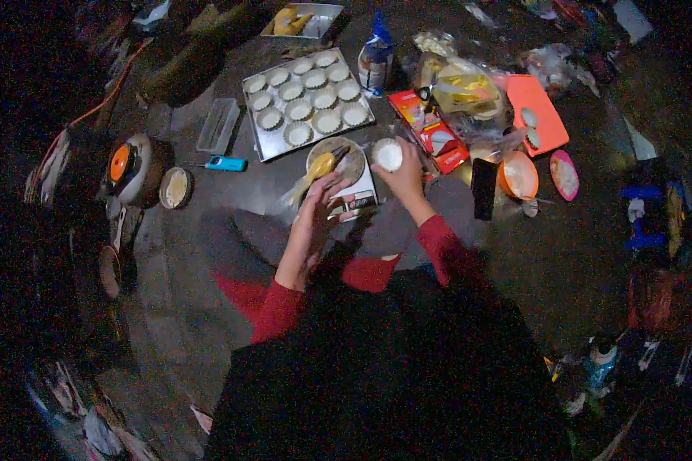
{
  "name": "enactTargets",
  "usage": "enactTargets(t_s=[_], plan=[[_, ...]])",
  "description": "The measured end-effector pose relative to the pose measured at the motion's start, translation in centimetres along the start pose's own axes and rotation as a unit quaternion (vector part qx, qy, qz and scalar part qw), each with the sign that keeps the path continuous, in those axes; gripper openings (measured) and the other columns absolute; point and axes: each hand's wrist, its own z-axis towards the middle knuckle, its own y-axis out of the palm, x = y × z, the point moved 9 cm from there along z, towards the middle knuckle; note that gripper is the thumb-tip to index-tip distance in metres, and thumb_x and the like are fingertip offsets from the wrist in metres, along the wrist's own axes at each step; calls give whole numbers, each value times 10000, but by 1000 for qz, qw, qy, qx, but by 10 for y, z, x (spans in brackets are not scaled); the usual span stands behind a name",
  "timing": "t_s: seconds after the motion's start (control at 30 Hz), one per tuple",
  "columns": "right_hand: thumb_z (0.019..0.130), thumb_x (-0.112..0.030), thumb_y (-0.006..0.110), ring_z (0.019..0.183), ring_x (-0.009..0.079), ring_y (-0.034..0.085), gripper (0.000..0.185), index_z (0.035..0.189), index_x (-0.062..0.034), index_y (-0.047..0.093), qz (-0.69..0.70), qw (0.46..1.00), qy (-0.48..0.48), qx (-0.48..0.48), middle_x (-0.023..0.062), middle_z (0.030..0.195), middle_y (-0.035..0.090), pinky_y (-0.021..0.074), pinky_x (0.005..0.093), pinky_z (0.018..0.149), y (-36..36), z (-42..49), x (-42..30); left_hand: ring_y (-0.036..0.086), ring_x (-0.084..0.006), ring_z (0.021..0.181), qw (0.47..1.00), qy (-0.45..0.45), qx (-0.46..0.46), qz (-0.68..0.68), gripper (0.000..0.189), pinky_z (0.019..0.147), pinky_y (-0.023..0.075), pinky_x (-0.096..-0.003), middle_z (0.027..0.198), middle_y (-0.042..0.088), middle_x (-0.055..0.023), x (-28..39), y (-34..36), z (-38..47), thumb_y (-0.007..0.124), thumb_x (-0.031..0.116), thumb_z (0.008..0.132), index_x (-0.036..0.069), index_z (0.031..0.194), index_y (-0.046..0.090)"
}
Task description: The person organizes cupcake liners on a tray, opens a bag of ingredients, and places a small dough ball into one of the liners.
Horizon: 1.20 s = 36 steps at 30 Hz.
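My right hand (409, 181) grips a small white fluted cup (388, 155), its white inside facing up. My left hand (317, 199) hovers at the front of a white kitchen scale (367, 183), fingers apart and nothing visible between them. On the scale sits a round plate (353, 164). A piping bag with yellow filling (322, 166) lies across the plate, its clear tail passing beside my left hand; whether they touch is unclear. Beyond the scale, a metal baking tray (277, 151) carries several fluted cups (298, 109) with pale insides.
Right of the scale lie a red box (432, 135), plastic bags (467, 86), an orange board (539, 112) and an orange bowl (518, 176). Leftward are a blue lighter (226, 163), a clear container (217, 127) and a pot (150, 173). A blue-topped bag (375, 63) stands behind.
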Motion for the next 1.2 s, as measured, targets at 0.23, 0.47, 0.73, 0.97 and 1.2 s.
enactTargets(t_s=[0.23,0.47,0.73,0.97,1.2], plan=[[553,-295,813,1010,349,483,765,1169,-6,463,-14,998,12,59,194,1053,496,390,420,889,-10,16,12,527,-222,1041,1000,-1,23,11,532,842,447,-349,1240,499,-130,-7,-9,9,424,460,895,77,1265,424],[562,-291,804,977,350,498,736,1150,4,473,-89,995,-46,-24,177,1036,499,415,418,859,-32,18,-12,511,-182,1053,999,-26,7,18,428,878,406,-321,1231,500,-89,-18,-3,14,405,391,927,87,1227,431],[626,-229,790,1111,358,460,708,1190,0,429,-58,981,-175,66,204,1187,468,379,425,947,-70,17,-83,507,-196,1075,999,-41,9,10,419,883,413,-333,1221,501,-104,-18,7,19,394,373,932,77,1228,419],[605,-275,818,1121,348,458,808,1236,-13,388,5,972,-186,146,183,1193,489,352,431,974,-86,22,-98,504,-203,1086,998,-38,-2,42,417,894,410,-340,1225,495,-112,-15,16,23,383,355,939,68,1241,403],[610,-298,825,1095,283,478,848,1253,5,362,230,950,-110,182,158,1179,498,370,395,954,-82,27,-95,500,-200,1093,998,-39,-5,45,430,893,404,-335,1221,500,-102,-21,13,27,365,373,943,74,1250,403]])
